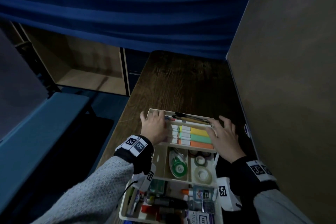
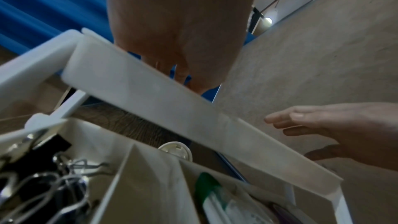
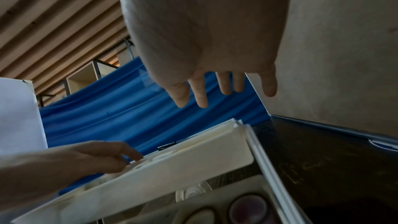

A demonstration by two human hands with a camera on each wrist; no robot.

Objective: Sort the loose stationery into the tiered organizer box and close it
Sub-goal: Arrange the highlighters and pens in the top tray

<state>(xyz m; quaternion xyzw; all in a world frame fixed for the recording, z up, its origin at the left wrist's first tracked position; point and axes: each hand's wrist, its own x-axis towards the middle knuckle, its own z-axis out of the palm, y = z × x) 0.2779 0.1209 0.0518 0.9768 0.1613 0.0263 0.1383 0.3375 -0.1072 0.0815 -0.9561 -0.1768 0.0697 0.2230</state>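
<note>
The cream tiered organizer box (image 1: 215, 164) stands fanned out in three tiers on the table. Its top tier (image 1: 190, 146) holds pens (image 1: 190, 117) and several highlighters (image 1: 198, 136). My left hand (image 1: 154, 127) lies palm down over this tier's left end, fingers loosely bent and resting on the contents. My right hand (image 1: 223, 132) hovers at the tier's right end with fingers straight and spread, holding nothing. The right wrist view shows those spread fingers (image 3: 224, 84) above the tier's wall (image 3: 161, 176). The left wrist view looks under the left palm (image 2: 178, 23) at the same wall (image 2: 172, 105).
The middle tier holds a green correction tape (image 1: 178, 163) and tape rolls (image 1: 201, 172). The bottom tier holds a glue bottle (image 1: 201, 192) and other stationery. A beige partition (image 1: 281, 78) stands close on the right. The wooden table (image 1: 181, 82) runs toward a blue curtain (image 1: 127, 14).
</note>
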